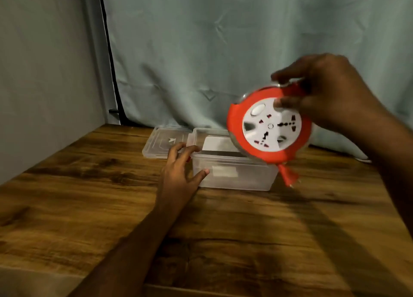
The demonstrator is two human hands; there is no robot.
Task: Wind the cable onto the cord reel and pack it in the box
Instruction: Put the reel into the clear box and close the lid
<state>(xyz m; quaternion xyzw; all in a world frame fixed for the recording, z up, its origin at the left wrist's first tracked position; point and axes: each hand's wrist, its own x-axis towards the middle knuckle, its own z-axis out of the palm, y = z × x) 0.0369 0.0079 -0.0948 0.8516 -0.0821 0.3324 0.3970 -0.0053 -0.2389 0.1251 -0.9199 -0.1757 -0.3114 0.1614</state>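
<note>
The cord reel (269, 127) is held aloft above the open box (232, 173), which stands towards the bench's far edge. The right hand (326, 93) clamps its upper rim; the left hand (178, 171), fingers spread, steadies the box's left end. Judged rigid, smooth, moderately heavy; best held by the rim. Orange casing, white socket face, plug (288, 176) dangling below.

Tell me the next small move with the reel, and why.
Probably lower the cord reel flat into the open box. The right hand holds it tilted above the box's right end, the plug dangles outside the rim, the left hand steadies the box, and the lid lies off behind it.
</note>
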